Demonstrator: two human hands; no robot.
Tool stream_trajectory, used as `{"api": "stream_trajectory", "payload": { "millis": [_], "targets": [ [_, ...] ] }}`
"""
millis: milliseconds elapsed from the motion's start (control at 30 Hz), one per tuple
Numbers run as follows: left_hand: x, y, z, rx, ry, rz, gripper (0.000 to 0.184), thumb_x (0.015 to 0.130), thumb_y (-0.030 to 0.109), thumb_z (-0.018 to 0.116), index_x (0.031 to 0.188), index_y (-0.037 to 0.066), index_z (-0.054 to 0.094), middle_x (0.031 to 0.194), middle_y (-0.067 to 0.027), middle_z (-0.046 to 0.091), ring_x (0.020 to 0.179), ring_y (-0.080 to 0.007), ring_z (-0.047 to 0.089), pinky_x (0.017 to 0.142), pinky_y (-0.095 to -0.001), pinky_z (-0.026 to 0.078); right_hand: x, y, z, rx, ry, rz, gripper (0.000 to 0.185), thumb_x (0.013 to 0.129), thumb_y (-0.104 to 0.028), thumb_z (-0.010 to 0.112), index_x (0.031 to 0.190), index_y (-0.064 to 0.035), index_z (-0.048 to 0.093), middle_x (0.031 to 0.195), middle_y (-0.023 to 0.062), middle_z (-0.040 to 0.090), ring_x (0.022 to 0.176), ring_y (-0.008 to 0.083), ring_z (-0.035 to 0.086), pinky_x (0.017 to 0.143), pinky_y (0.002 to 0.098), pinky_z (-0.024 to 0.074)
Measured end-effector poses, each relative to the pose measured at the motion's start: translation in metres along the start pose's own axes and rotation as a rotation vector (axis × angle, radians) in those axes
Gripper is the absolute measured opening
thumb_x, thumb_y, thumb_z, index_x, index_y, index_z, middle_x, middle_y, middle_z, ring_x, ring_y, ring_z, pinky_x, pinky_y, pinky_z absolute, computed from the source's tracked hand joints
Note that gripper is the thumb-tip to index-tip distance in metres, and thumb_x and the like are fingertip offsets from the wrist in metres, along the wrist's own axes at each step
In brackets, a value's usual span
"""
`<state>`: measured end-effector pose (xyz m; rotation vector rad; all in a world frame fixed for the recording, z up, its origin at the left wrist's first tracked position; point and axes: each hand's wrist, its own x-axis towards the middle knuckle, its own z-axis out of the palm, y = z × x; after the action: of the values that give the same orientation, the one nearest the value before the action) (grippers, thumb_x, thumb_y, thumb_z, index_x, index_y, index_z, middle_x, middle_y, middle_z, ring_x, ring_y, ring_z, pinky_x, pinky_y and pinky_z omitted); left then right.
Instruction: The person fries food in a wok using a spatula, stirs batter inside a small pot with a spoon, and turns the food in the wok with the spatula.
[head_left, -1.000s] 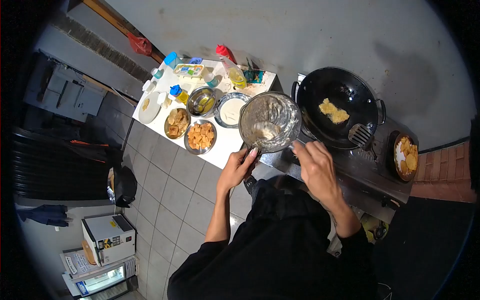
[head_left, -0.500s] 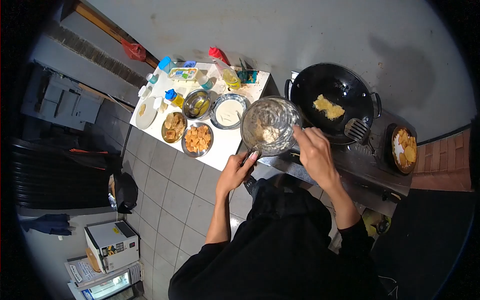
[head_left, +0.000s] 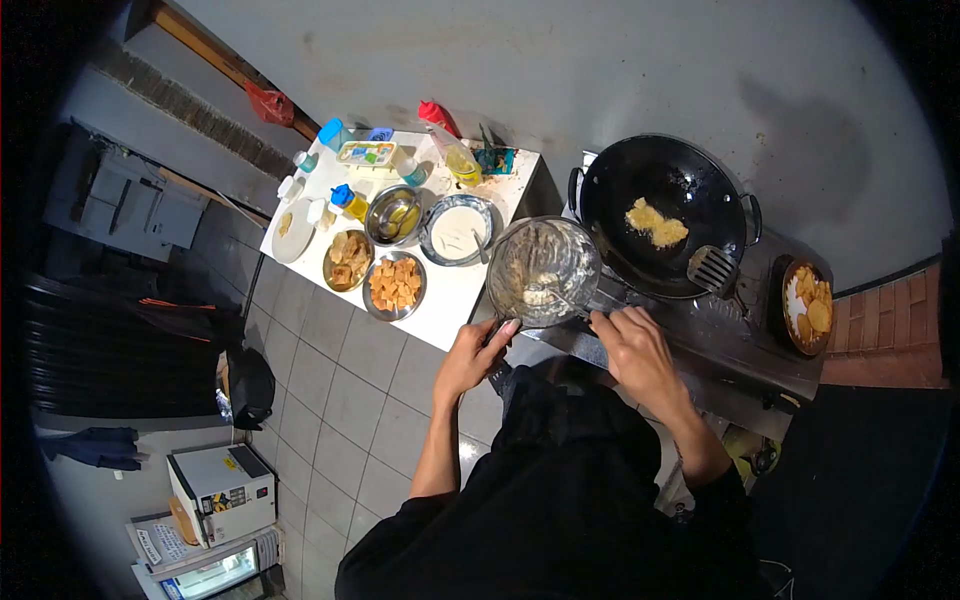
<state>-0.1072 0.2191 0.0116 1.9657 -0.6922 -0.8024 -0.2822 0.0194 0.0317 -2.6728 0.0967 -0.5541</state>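
Note:
My left hand [head_left: 474, 358] is wrapped round the dark handle of a deep pan [head_left: 545, 235], its inside smeared with pale batter. A small clump of batter [head_left: 540, 292] lies at the bottom. My right hand [head_left: 640, 362] grips a thin metal utensil [head_left: 576, 309] whose tip reaches into this clump; its exact kind is hard to make out. Beside the pan, a black wok [head_left: 625, 265] holds a golden frying piece [head_left: 657, 224] in oil. A slotted spatula [head_left: 712, 268] rests on the wok's near right rim.
On the white table [head_left: 440, 310] stand a bowl of white batter [head_left: 460, 232], a bowl of orange cubes [head_left: 395, 286], a bowl of brownish pieces [head_left: 349, 260], a steel bowl [head_left: 393, 212] and several bottles. A plate of fried pieces [head_left: 808, 308] sits right of the stove [head_left: 690, 325].
The pan has come slightly nearer to me. My right hand has moved down and back from over the pan's rim, so the utensil now shows.

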Motion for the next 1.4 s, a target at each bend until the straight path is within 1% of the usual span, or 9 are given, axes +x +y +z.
{"api": "stream_trajectory", "payload": {
  "millis": [167, 300, 500, 567, 767, 900, 1100, 1333, 1400],
  "targets": [
    [0.0, 0.0, 0.007, 0.103, -0.001, 0.144, 0.05, 0.1, 0.037, 0.058, 0.072, -0.005, 0.056, 0.051, -0.0056, 0.043, 0.048, -0.0127, 0.04, 0.048, -0.0334, 0.036, 0.007, 0.001, -0.007, -0.001, 0.089, 0.084, 0.035, 0.076, 0.006, 0.058, 0.111, 0.0064, 0.064, 0.084, 0.016, 0.058, 0.085, 0.032, 0.059, 0.079, 0.042, 0.048],
    [-0.001, -0.002, 0.004, 0.079, 0.007, 0.083, 0.05, 0.099, 0.036, 0.059, 0.071, -0.005, 0.055, 0.051, -0.0053, 0.043, 0.049, -0.013, 0.039, 0.048, -0.0337, 0.036, -0.001, 0.003, 0.003, 0.004, 0.049, -0.017, 0.034, 0.075, 0.006, 0.061, 0.109, 0.0063, 0.064, 0.081, 0.0145, 0.058, 0.083, 0.0316, 0.059, 0.078, 0.0414, 0.0479],
    [-0.005, -0.016, 0.002, 0.104, 0.037, 0.106, 0.05, 0.099, 0.035, 0.061, 0.071, -0.006, 0.051, 0.052, -0.0093, 0.035, 0.053, -0.0151, 0.03, 0.049, -0.0362, 0.032, 0.0, 0.01, 0.001, -0.03, 0.115, 0.118, 0.031, 0.076, 0.006, 0.06, 0.107, 0.0061, 0.064, 0.084, 0.0161, 0.061, 0.083, 0.0328, 0.06, 0.076, 0.0427, 0.0488],
    [-0.006, -0.018, 0.001, 0.093, 0.06, 0.069, 0.051, 0.098, 0.035, 0.061, 0.071, -0.007, 0.05, 0.053, -0.0103, 0.032, 0.055, -0.0159, 0.028, 0.049, -0.0373, 0.031, -0.003, 0.01, 0.006, -0.006, 0.027, 0.095, 0.03, 0.076, 0.005, 0.061, 0.106, 0.0061, 0.064, 0.084, 0.0172, 0.062, 0.083, 0.0337, 0.061, 0.078, 0.0426, 0.0491],
    [-0.014, -0.024, -0.002, 0.112, 0.047, 0.056, 0.052, 0.098, 0.036, 0.061, 0.071, -0.007, 0.05, 0.053, -0.0105, 0.033, 0.055, -0.0156, 0.028, 0.05, -0.0375, 0.031, 0.008, 0.006, 0.017, 0.077, 0.187, 0.064, 0.031, 0.079, 0.003, 0.062, 0.11, 0.0062, 0.063, 0.084, 0.0171, 0.061, 0.082, 0.0341, 0.061, 0.072, 0.0428, 0.0503],
    [-0.016, -0.029, -0.005, 0.123, 0.114, 0.076, 0.052, 0.098, 0.037, 0.061, 0.071, -0.006, 0.05, 0.054, -0.0105, 0.034, 0.055, -0.0152, 0.028, 0.049, -0.037, 0.031, 0.0, 0.001, 0.026, 0.038, 0.035, -0.031, 0.033, 0.077, 0.007, 0.063, 0.109, 0.0063, 0.063, 0.083, 0.0165, 0.059, 0.079, 0.0331, 0.059, 0.076, 0.043, 0.0489],
    [-0.02, -0.046, -0.008, 0.128, 0.124, 0.089, 0.052, 0.098, 0.037, 0.06, 0.071, -0.006, 0.051, 0.054, -0.0136, 0.036, 0.054, -0.0174, 0.029, 0.049, -0.0382, 0.032, 0.014, -0.001, 0.01, 0.027, 0.155, 0.028, 0.031, 0.076, 0.007, 0.063, 0.107, 0.0069, 0.064, 0.082, 0.0141, 0.06, 0.078, 0.031, 0.058, 0.074, 0.0411, 0.0475],
    [-0.024, -0.112, -0.001, 0.162, 0.218, 0.092, 0.051, 0.098, 0.039, 0.06, 0.075, -0.007, 0.058, 0.053, -0.0159, 0.038, 0.051, -0.0212, 0.029, 0.05, -0.0405, 0.034, -0.001, -0.015, 0.089, -0.001, -0.168, 0.043, 0.015, 0.083, -0.001, 0.057, 0.095, 0.0044, 0.064, 0.08, 0.0214, 0.067, 0.08, 0.0374, 0.066, 0.071, 0.0457, 0.0509],
    [-0.031, -0.126, 0.003, 0.156, 0.235, 0.06, 0.051, 0.097, 0.04, 0.06, 0.078, -0.007, 0.061, 0.054, -0.0173, 0.04, 0.05, -0.0227, 0.031, 0.05, -0.0403, 0.034, 0.001, -0.021, 0.095, 0.24, -0.241, 0.209, 0.01, 0.084, -0.001, 0.056, 0.091, 0.0043, 0.062, 0.075, 0.0226, 0.065, 0.073, 0.0404, 0.066, 0.065, 0.0472, 0.0518]
  ]
}}
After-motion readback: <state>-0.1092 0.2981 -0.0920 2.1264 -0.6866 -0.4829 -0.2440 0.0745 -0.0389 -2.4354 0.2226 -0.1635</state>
